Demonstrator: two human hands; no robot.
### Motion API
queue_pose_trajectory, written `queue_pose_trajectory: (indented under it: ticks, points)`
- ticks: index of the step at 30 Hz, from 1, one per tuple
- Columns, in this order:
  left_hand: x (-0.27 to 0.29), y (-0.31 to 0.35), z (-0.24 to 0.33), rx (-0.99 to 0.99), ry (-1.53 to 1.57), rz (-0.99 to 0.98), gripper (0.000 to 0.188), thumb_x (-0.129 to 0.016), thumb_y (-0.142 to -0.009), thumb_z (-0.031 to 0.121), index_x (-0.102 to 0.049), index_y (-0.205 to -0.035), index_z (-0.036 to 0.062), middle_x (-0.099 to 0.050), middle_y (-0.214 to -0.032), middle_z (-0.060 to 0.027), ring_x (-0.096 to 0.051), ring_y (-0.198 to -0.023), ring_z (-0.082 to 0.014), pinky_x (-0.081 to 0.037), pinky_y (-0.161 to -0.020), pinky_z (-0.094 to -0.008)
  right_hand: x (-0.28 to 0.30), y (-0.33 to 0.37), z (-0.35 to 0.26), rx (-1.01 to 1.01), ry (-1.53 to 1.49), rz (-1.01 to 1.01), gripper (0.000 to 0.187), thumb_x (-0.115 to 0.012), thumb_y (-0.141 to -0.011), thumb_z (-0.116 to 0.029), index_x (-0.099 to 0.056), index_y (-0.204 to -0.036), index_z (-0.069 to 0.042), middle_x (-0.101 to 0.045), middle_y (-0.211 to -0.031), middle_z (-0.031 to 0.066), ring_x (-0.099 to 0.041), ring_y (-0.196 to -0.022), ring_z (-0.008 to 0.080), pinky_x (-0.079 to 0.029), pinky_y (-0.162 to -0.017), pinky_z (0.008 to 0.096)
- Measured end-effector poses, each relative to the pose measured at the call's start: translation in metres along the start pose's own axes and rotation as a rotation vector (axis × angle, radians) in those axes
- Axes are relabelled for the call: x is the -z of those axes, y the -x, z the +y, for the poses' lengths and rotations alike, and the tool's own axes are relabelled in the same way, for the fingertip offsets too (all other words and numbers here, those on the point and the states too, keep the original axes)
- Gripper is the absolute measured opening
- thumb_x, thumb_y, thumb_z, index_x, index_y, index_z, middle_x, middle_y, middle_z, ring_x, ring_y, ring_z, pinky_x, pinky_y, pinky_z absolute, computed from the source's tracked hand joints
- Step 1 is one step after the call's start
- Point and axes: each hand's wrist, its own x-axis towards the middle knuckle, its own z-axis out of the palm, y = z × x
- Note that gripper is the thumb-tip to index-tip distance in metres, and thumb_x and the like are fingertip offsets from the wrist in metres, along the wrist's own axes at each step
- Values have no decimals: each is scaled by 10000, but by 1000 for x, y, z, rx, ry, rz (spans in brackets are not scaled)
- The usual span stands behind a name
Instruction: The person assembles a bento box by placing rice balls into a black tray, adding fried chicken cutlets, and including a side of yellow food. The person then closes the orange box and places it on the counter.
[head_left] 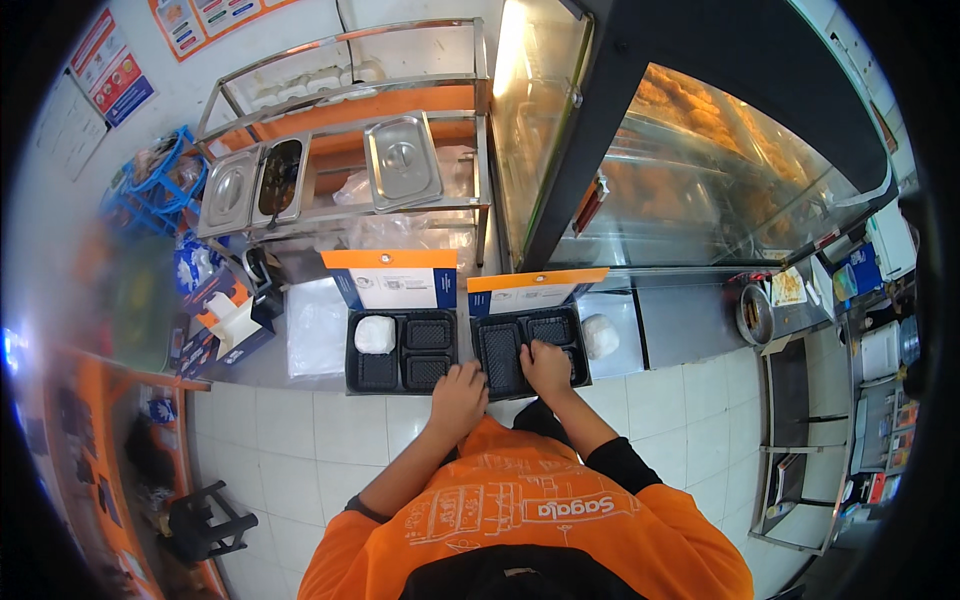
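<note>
Two cardboard boxes stand side by side on the counter, lids raised, each with a black compartment tray inside. The left tray [428, 372] holds a white wrapped round lump [375, 335] in its upper left compartment. No food shows in the right tray [498, 352], though my hand covers part of it. My left hand [461, 398] has its fingers curled at that tray's near left corner, beside the left box. Over the right tray's right-hand compartments, my right hand [546, 368] is closed on the tray, fingertips partly hidden. Another white wrapped lump [600, 337] sits just right of this box.
Clear plastic bags [316, 328] lie left of the boxes. Behind stands a metal rack [484, 150] with lidded steel pans [403, 158]. A glass display case [690, 170] with fried food rises at back right. A metal bowl [753, 313] sits farther right.
</note>
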Motion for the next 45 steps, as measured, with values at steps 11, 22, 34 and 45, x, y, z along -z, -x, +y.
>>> queue_pose_trajectory:
  ticks: [11,22,34,45]
  points:
    - [-11,23,12,364,-97,65,377,-713,-714,238,-589,-1041,97,-462,-1218,-141,-436,-1111,-302,-255,-905,-464,3,0,4,39,-38,-8,285,-649,-878,-249,-600,-708,-25,-639,-681,199,-651,-641,393,-527,-606,478]
    - [-40,11,12,-134,-96,-36,347,-573,-889,260,-636,-1179,81,-529,-1394,-101,-464,-1310,-289,-181,-1081,-622,24,-10,5,95,-66,-124,272,-645,-883,-258,-618,-728,-35,-640,-690,193,-653,-661,408,-515,-612,489]
    - [-52,-19,26,67,-210,-308,388,-563,-932,381,-695,-1062,41,-615,-1254,-135,-562,-1205,-356,-83,-1110,-689,113,-36,137,154,-35,-349,788,-800,-648,-84,-461,-1358,-130,-520,-1342,176,-503,-1252,379,-450,-1015,445]
    - [-64,-4,26,60,-208,-158,371,-536,-958,380,-684,-1063,56,-600,-1291,-126,-544,-1236,-355,-91,-1098,-696,94,-45,120,4,-71,-322,887,-824,-593,-165,-443,-1394,-170,-437,-1384,223,-429,-1283,412,-419,-1059,453]
